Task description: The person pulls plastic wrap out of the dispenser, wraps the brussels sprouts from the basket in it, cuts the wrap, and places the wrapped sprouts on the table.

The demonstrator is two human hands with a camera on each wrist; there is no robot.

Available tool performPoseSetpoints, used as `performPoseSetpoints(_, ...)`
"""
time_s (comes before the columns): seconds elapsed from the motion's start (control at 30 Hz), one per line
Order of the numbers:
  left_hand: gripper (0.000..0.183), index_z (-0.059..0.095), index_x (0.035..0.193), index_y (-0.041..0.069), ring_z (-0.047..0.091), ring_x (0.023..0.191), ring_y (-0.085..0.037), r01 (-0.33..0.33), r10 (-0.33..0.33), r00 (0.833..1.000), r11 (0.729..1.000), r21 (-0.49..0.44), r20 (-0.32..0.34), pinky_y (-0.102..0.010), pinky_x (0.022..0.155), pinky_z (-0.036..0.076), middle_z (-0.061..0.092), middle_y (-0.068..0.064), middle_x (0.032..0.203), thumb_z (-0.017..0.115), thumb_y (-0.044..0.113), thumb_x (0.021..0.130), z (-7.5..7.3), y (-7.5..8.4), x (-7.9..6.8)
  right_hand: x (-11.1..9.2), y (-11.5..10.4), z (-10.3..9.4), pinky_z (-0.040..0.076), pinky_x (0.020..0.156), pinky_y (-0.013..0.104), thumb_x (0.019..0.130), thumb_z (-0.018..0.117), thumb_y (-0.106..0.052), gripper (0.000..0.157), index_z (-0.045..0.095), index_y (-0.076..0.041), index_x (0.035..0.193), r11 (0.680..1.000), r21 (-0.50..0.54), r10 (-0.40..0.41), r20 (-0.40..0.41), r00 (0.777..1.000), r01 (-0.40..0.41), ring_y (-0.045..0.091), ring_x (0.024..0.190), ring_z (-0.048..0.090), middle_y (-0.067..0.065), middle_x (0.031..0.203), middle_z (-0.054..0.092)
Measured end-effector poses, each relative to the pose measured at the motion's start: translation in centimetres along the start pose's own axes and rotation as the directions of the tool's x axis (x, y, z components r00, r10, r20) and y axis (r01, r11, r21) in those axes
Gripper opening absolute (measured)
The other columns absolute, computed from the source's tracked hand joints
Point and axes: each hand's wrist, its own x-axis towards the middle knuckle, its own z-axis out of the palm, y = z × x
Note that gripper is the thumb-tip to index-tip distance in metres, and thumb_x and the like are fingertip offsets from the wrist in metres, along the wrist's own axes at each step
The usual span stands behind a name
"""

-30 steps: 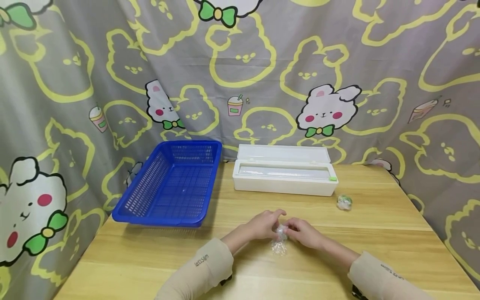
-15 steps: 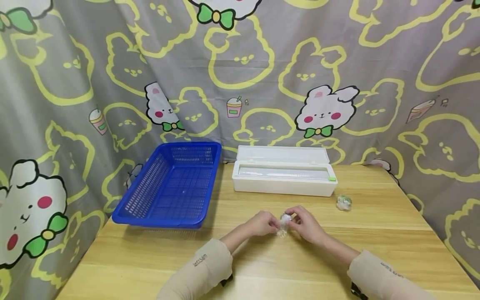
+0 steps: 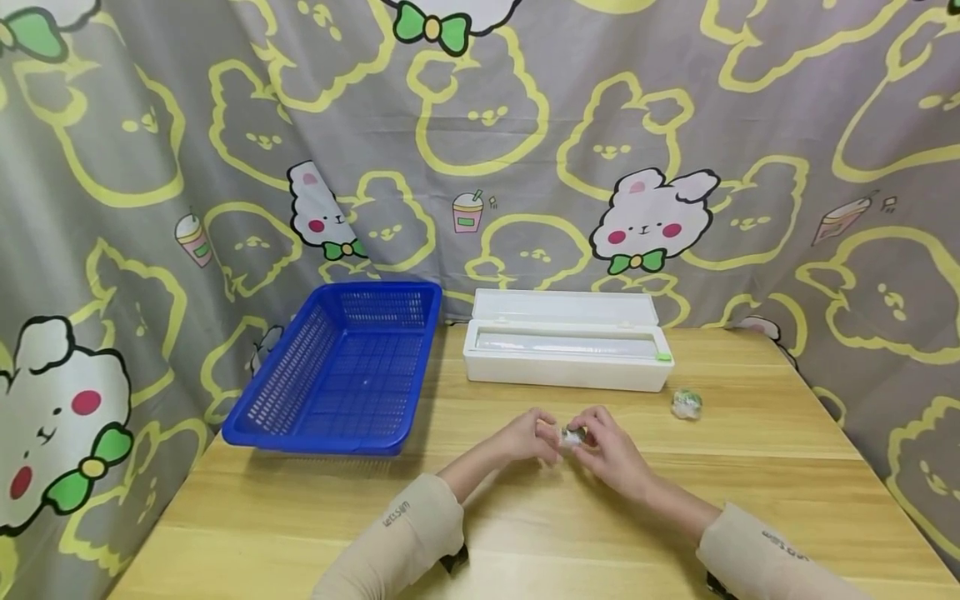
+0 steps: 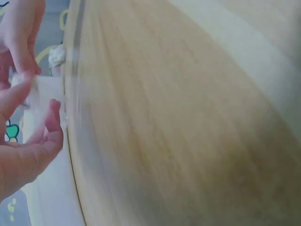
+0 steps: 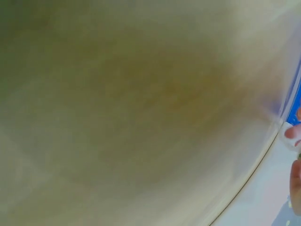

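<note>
In the head view my right hand (image 3: pixel 611 454) pinches a small bundle in clear plastic wrap (image 3: pixel 573 437) between thumb and fingers, over the middle of the table. A dark patch shows through the film; its contents are too small to make out. My left hand (image 3: pixel 531 437) is just left of the bundle, its fingers bent toward it. In the left wrist view, thumb and a finger of my left hand (image 4: pixel 35 146) stand apart beside the film. Only fingertips (image 5: pixel 296 181) show at the right edge of the right wrist view.
A white plastic-wrap dispenser (image 3: pixel 566 372) stands at the back with its lid raised and a roll inside. Right of it lies another wrapped bundle (image 3: pixel 686 404), green and white. A blue basket (image 3: pixel 315 442) sits at the left on the wooden table (image 3: pixel 750 500), before a patterned curtain.
The bundle has gone slightly up and right from between both hands into the fingers of my right hand. The loose film tail below it no longer shows. My left fingers have come off the film.
</note>
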Motion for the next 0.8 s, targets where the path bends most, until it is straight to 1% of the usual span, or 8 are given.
performPoseSetpoints(0.1, 0.069, 0.035, 0.127, -0.002, 0.061, 0.089, -0.023, -0.012, 0.012, 1.000, 0.999, -0.051, 0.004, -0.032, 0.080, 0.050, 0.059, -0.014, 0.105, 0.069, -0.012, 0.068, -0.3, -0.1, 0.1, -0.1, -0.1, 0.2, 0.052, 0.070, 0.026, 0.065, 0.075, 0.006, 0.036, 0.058, -0.005, 0.094, 0.987, -0.092, -0.127, 0.018, 0.992, 0.128, 0.016, 0.081, 0.057, 0.005, 0.099, 0.050)
performPoseSetpoints(0.13, 0.071, 0.034, 0.128, -0.001, 0.060, 0.087, -0.022, -0.024, 0.025, 1.000, 0.999, -0.035, 0.011, -0.031, 0.079, 0.050, 0.059, -0.012, 0.103, 0.069, -0.013, 0.067, -0.4, -0.1, 0.1, -0.2, 0.0, 0.3, 0.052, 0.071, 0.026, 0.065, 0.076, 0.004, 0.036, 0.058, -0.006, 0.094, 0.977, -0.130, -0.168, 0.033, 0.985, 0.171, 0.016, 0.082, 0.058, 0.004, 0.099, 0.051)
performPoseSetpoints(0.2, 0.075, 0.034, 0.129, 0.001, 0.057, 0.082, -0.017, -0.064, 0.062, 0.997, 0.995, 0.075, 0.035, -0.027, 0.074, 0.049, 0.057, -0.009, 0.099, 0.072, -0.011, 0.066, -0.5, -0.2, 0.1, -0.3, 0.1, 0.5, 0.052, 0.070, 0.026, 0.064, 0.077, 0.000, 0.036, 0.058, -0.008, 0.094, 0.947, -0.198, -0.244, 0.066, 0.968, 0.252, 0.015, 0.080, 0.058, 0.004, 0.099, 0.052)
performPoseSetpoints(0.27, 0.077, 0.035, 0.129, 0.002, 0.053, 0.079, -0.012, -0.111, 0.098, 0.993, 0.969, 0.222, 0.069, -0.022, 0.071, 0.047, 0.055, -0.006, 0.096, 0.076, -0.006, 0.064, -0.5, -0.3, 0.0, -0.5, 0.2, 0.7, 0.052, 0.067, 0.025, 0.064, 0.077, -0.002, 0.036, 0.058, -0.008, 0.093, 0.919, -0.237, -0.298, 0.099, 0.949, 0.314, 0.013, 0.078, 0.056, 0.004, 0.098, 0.052)
performPoseSetpoints(0.4, 0.080, 0.035, 0.129, 0.007, 0.048, 0.078, -0.008, -0.188, 0.148, 0.981, 0.882, 0.432, 0.125, -0.018, 0.069, 0.041, 0.057, -0.002, 0.096, 0.081, 0.006, 0.064, -0.3, -0.7, -0.1, -1.0, 0.5, 1.0, 0.050, 0.063, 0.021, 0.064, 0.076, -0.001, 0.034, 0.058, -0.008, 0.093, 0.899, -0.226, -0.343, 0.165, 0.925, 0.374, 0.011, 0.076, 0.054, 0.004, 0.098, 0.050)
performPoseSetpoints(0.5, 0.078, 0.035, 0.129, 0.006, 0.048, 0.077, -0.007, -0.217, 0.174, 0.976, 0.853, 0.475, 0.133, -0.017, 0.069, 0.041, 0.060, -0.003, 0.095, 0.081, 0.008, 0.065, -0.2, -0.9, -0.1, -1.2, 0.5, 0.8, 0.050, 0.064, 0.020, 0.066, 0.074, 0.000, 0.031, 0.059, -0.009, 0.092, 0.920, -0.186, -0.306, 0.204, 0.930, 0.344, 0.011, 0.076, 0.054, 0.003, 0.099, 0.050)
performPoseSetpoints(0.67, 0.077, 0.035, 0.129, 0.006, 0.048, 0.074, -0.006, -0.235, 0.193, 0.972, 0.819, 0.524, 0.135, -0.016, 0.067, 0.041, 0.061, -0.005, 0.095, 0.081, 0.010, 0.066, -0.2, -0.8, -0.1, -1.3, 0.4, 0.3, 0.051, 0.070, 0.025, 0.072, 0.071, 0.000, 0.025, 0.058, -0.011, 0.092, 0.974, -0.108, -0.168, 0.246, 0.955, 0.199, 0.011, 0.082, 0.057, 0.000, 0.102, 0.052)
performPoseSetpoints(0.8, 0.077, 0.035, 0.130, 0.005, 0.049, 0.075, -0.006, -0.232, 0.186, 0.972, 0.825, 0.515, 0.140, -0.016, 0.067, 0.041, 0.062, -0.005, 0.095, 0.080, 0.012, 0.067, -0.1, -0.8, 0.0, -1.3, 0.5, 0.2, 0.051, 0.074, 0.026, 0.075, 0.068, 0.002, 0.023, 0.057, -0.012, 0.088, 0.992, -0.010, -0.117, 0.237, 0.965, 0.123, 0.013, 0.084, 0.059, 0.001, 0.101, 0.055)
